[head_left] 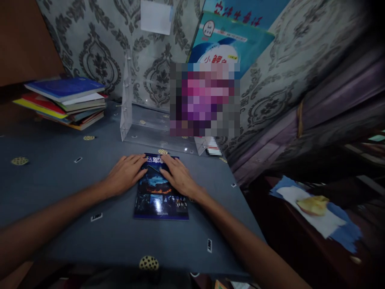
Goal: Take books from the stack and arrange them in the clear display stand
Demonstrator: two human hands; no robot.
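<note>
A dark blue book (156,185) lies flat on the table, its cover showing pictures and white characters along the top. My left hand (128,170) rests over the book's upper left edge, fingers stretched out and thumb on the cover. On the upper right part of the same book lies my right hand (177,174), its fingers extended and its thumb pointing inward. Both hands hide parts of the title, and neither is wrapped round the book.
Behind the book stands a clear plastic rack (156,134). At the back left is an untidy stack of books (67,102). Large blue-green books (219,44) lean against the patterned wall, partly behind a blurred patch. Right of the table, a yellowish piece (313,204) lies on white paper.
</note>
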